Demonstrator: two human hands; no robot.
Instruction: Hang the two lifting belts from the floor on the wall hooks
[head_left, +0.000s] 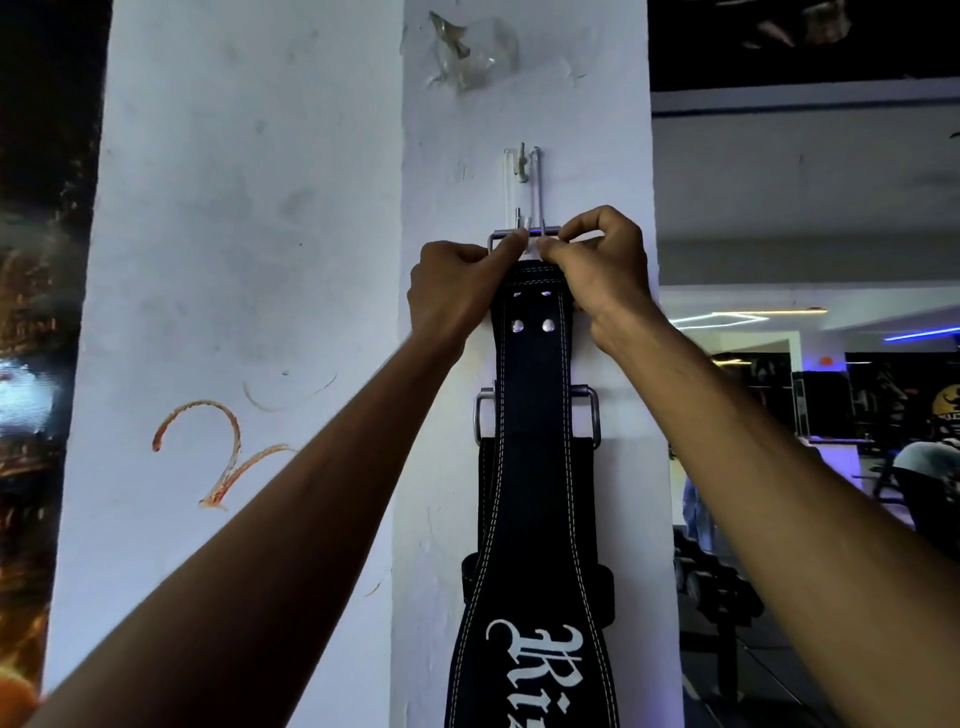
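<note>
A black lifting belt (531, 467) with white stitching and white lettering hangs down the white pillar. Its steel buckle (522, 236) is at the top, with its prongs reaching up to a small metal wall hook (521, 165). My left hand (457, 293) pinches the buckle's left side and my right hand (597, 265) pinches its right side. Behind this belt a second black belt (488, 470) hangs lower, its steel buckle (537, 413) showing on both sides. Whatever holds the second belt up is hidden.
The white pillar (249, 312) has an orange scribble (218, 452) on its left face and a torn clear plastic patch (470, 52) above the hook. To the right is a dim gym with dumbbell racks (717, 597), benches and a seated person (930, 467).
</note>
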